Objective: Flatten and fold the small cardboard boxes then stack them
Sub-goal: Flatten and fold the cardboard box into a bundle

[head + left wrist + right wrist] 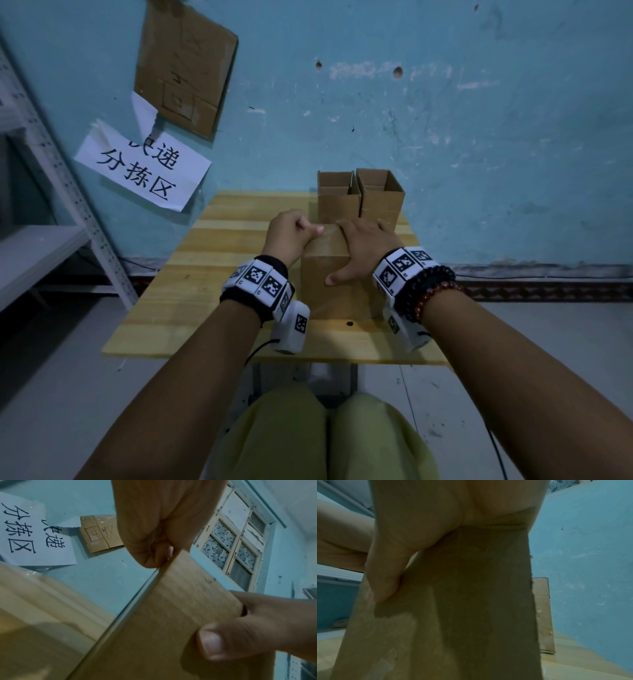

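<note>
A plain brown cardboard box (329,291) stands upright at the middle of the wooden table (191,274), close in front of me. My left hand (310,229) is curled at its top left corner and pinches the top edge of the cardboard (171,615) between thumb and fingers (154,550). My right hand (349,251) lies over the top of the box, fingers reaching toward the far edge, with its thumb (385,577) pressed on the near face (462,608). The box top is hidden under both hands.
Two open-topped cardboard boxes (337,198) (380,198) stand side by side at the table's far edge against the blue wall, just behind the held box. A white metal shelf (41,253) stands to the left. My knees sit below the table's near edge.
</note>
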`<action>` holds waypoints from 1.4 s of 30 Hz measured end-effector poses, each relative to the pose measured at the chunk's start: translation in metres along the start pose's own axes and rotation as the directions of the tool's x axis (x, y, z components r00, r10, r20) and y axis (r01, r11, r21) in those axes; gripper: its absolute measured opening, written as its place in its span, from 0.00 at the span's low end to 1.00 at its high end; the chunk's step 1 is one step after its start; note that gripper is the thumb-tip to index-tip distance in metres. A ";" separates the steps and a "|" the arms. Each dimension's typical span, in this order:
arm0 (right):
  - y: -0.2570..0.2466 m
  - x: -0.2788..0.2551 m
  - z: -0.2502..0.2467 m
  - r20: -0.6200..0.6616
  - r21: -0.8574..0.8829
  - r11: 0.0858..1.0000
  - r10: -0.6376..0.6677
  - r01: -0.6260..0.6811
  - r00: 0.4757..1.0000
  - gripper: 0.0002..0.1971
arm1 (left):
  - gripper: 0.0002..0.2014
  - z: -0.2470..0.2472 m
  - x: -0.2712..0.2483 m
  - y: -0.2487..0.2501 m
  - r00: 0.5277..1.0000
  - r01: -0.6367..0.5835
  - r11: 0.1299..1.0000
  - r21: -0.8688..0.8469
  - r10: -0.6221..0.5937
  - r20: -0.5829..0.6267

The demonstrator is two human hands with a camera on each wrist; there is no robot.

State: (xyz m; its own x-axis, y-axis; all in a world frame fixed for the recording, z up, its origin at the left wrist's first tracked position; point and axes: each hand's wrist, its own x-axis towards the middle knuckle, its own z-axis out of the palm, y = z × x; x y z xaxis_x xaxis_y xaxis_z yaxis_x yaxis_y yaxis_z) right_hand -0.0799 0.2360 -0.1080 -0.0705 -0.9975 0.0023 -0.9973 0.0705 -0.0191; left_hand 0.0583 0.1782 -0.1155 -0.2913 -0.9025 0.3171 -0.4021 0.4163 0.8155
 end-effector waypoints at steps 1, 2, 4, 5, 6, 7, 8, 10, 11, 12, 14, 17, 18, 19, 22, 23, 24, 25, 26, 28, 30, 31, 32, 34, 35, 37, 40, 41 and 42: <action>0.000 0.000 0.000 0.002 0.000 1.000 0.002 -0.002 1.000 0.56 | 0.21 0.001 -0.001 0.001 0.999 -0.019 1.000 0.017 0.019 -0.026; 0.000 0.000 0.000 0.003 -0.002 1.000 0.005 -0.005 1.000 0.57 | 0.21 0.001 -0.001 0.002 0.998 -0.043 0.998 0.050 0.045 -0.048; 0.000 0.000 0.000 0.000 -0.009 1.000 0.008 -0.008 1.000 0.57 | 0.16 0.002 -0.004 0.009 0.993 -0.091 0.983 0.163 0.102 -0.061; 0.000 0.000 0.001 -0.003 -0.010 1.000 0.009 -0.009 1.000 0.57 | 0.10 0.002 -0.007 0.013 0.990 -0.115 0.969 0.217 0.130 -0.055; 0.000 0.000 0.001 -0.010 -0.009 1.000 0.009 -0.009 1.000 0.57 | 0.06 0.001 -0.008 0.016 0.987 -0.134 0.956 0.260 0.152 -0.049; 0.000 0.000 0.002 -0.016 -0.007 1.000 0.009 -0.009 1.000 0.56 | 0.05 0.001 -0.010 0.017 0.984 -0.152 0.945 0.289 0.173 -0.048; 0.000 0.000 0.003 -0.022 -0.010 1.000 0.009 -0.010 1.000 0.56 | 0.06 0.001 -0.010 0.016 0.984 -0.150 0.946 0.288 0.172 -0.053; 0.000 0.001 0.003 -0.022 -0.022 1.000 0.012 -0.012 1.000 0.56 | 0.11 -0.001 -0.010 0.016 0.988 -0.119 0.969 0.218 0.138 -0.076; 0.000 0.001 0.002 -0.019 -0.026 1.000 0.012 -0.012 1.000 0.56 | 0.13 -0.002 -0.011 0.017 0.989 -0.114 0.975 0.190 0.131 -0.076; 0.000 0.001 0.002 -0.014 -0.026 1.000 0.012 -0.013 1.000 0.56 | 0.09 -0.002 -0.010 0.017 0.991 -0.108 0.977 0.187 0.121 -0.064; 0.000 0.000 0.001 -0.006 -0.019 1.000 0.014 -0.014 1.000 0.56 | 0.07 -0.001 -0.009 0.017 0.994 -0.088 0.973 0.213 0.099 -0.042; -0.001 0.001 0.001 -0.001 -0.015 1.000 0.016 -0.016 1.000 0.57 | 0.17 0.003 -0.007 0.013 0.994 -0.082 0.960 0.267 0.098 -0.045; -0.001 0.001 0.001 0.002 -0.013 1.000 0.016 -0.016 1.000 0.57 | 0.17 0.004 -0.008 0.013 0.994 -0.083 0.953 0.291 0.099 -0.043; -0.001 0.001 0.001 0.001 -0.012 1.000 0.015 -0.015 1.000 0.57 | 0.14 0.005 -0.008 0.013 0.994 -0.089 0.946 0.311 0.105 -0.037; -0.001 0.000 0.001 -0.012 -0.015 1.000 0.008 -0.008 1.000 0.56 | 0.08 0.007 -0.007 0.009 0.995 -0.086 0.951 0.297 0.095 -0.017; -0.001 0.000 0.001 -0.013 -0.016 1.000 0.006 -0.007 1.000 0.56 | 0.08 0.006 -0.008 0.008 0.995 -0.081 0.962 0.261 0.092 -0.032; -0.001 0.000 0.002 -0.011 -0.019 1.000 0.007 -0.007 1.000 0.56 | 0.08 0.006 -0.008 0.008 0.995 -0.077 0.971 0.224 0.090 -0.048; -0.001 0.001 0.002 -0.012 -0.021 1.000 0.007 -0.008 1.000 0.56 | 0.07 0.006 -0.009 0.007 0.992 -0.088 0.971 0.223 0.105 -0.068; -0.001 0.001 0.002 -0.013 -0.022 1.000 0.008 -0.009 1.000 0.57 | 0.06 0.006 -0.009 0.007 0.990 -0.096 0.962 0.257 0.119 -0.074; -0.001 0.001 0.003 -0.013 -0.024 1.000 0.011 -0.011 1.000 0.57 | 0.05 0.007 -0.011 0.008 0.994 -0.066 0.959 0.276 0.088 -0.070; -0.001 0.002 0.004 -0.016 -0.030 0.999 0.012 -0.013 1.000 0.57 | 0.05 0.008 -0.011 0.010 0.996 -0.030 0.980 0.194 0.046 -0.075; -0.001 0.002 0.004 -0.015 -0.034 0.999 0.013 -0.014 1.000 0.57 | 0.08 0.008 -0.010 0.011 0.996 -0.026 0.988 0.152 0.040 -0.086; 0.000 0.002 0.005 -0.014 -0.035 0.999 0.014 -0.015 1.000 0.57 | 0.09 0.008 -0.010 0.012 0.995 -0.014 0.992 0.125 0.026 -0.093; 0.000 0.002 0.005 -0.017 -0.029 0.999 0.019 -0.019 1.000 0.57 | 0.11 0.008 -0.011 0.015 0.996 0.040 0.983 0.178 -0.025 -0.085; 0.000 0.002 0.005 -0.020 -0.028 0.999 0.021 -0.021 1.000 0.57 | 0.14 0.007 -0.011 0.017 0.995 0.079 0.963 0.257 -0.062 -0.074; 0.000 0.003 0.005 -0.021 -0.027 0.999 0.026 -0.026 0.999 0.57 | 0.18 0.005 -0.012 0.019 0.990 0.138 0.890 0.434 -0.130 -0.048; 0.000 0.003 0.005 -0.016 -0.021 0.999 0.026 -0.027 1.000 0.57 | 0.19 0.003 -0.009 0.021 0.987 0.134 0.810 0.570 -0.158 -0.008; 0.000 0.003 0.005 -0.015 -0.022 0.999 0.026 -0.027 1.000 0.57 | 0.19 0.003 -0.007 0.022 0.987 0.120 0.791 0.600 -0.159 0.011; 0.000 0.003 0.004 -0.014 -0.022 0.999 0.028 -0.028 1.000 0.57 | 0.18 0.003 -0.005 0.023 0.987 0.101 0.774 0.625 -0.155 0.034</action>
State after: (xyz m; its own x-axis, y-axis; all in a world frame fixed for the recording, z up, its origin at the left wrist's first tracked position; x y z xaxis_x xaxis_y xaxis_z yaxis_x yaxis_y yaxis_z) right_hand -0.0798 0.2333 -0.1123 -0.0985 -0.9950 0.0159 -0.9951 0.0986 0.0025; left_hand 0.0475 0.1932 -0.0999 -0.2542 -0.9521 0.1700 -0.8832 0.3002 0.3603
